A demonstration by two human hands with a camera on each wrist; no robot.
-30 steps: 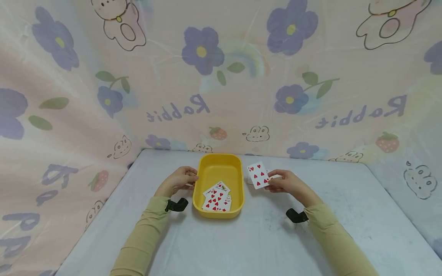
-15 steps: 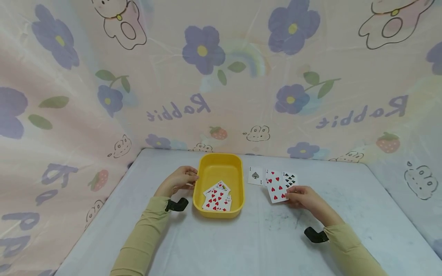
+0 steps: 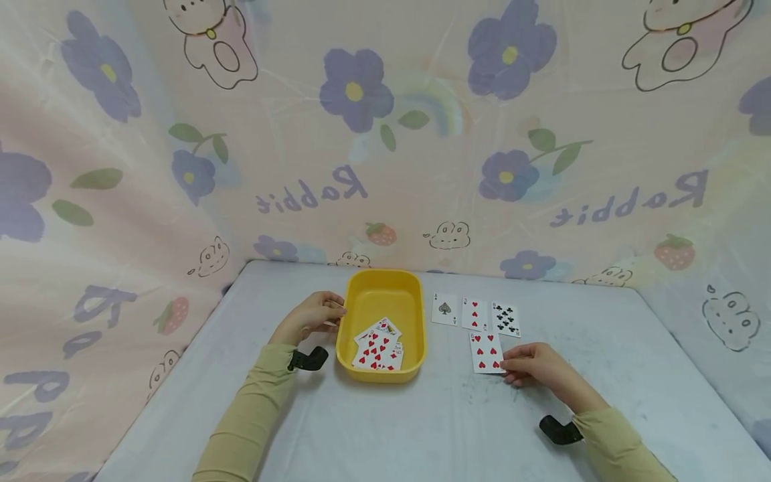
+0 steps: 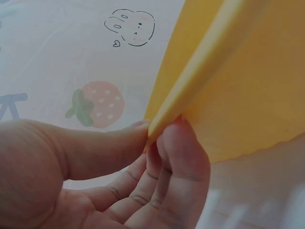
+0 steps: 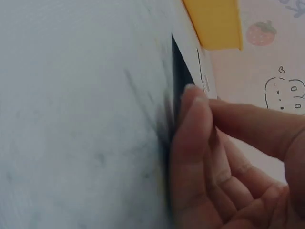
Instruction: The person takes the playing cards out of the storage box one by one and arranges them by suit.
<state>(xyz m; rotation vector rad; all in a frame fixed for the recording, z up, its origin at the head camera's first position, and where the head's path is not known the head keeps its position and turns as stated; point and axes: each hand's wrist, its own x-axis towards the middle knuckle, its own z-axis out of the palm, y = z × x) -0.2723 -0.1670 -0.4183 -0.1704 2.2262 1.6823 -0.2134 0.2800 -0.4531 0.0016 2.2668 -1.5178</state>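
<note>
My left hand (image 3: 313,317) pinches the left rim of a yellow plastic tray (image 3: 415,294) between thumb and fingers; the left wrist view shows the grip on the tray's rim (image 4: 200,57) up close. Several face-up playing cards (image 3: 378,348) overlap in the tray's near end. With thumb and fingertips my right hand (image 3: 533,367) pinches the lower right corner of a six of hearts (image 3: 485,353), low over the table just in front of the row of cards. In the right wrist view, the right hand (image 5: 228,162) hides most of that card, which appears edge-on.
Face up on the white table (image 3: 434,428), right of the tray, lie an ace of spades (image 3: 445,309), a three of hearts (image 3: 474,313) and a clubs card (image 3: 506,319) in a row. A printed cloth (image 3: 409,154) hangs behind and at the sides.
My right hand has carried the six of hearts rightward and toward me, from beside the tray to below the row, uncovering the cards behind it. The left hand and tray stay put.
</note>
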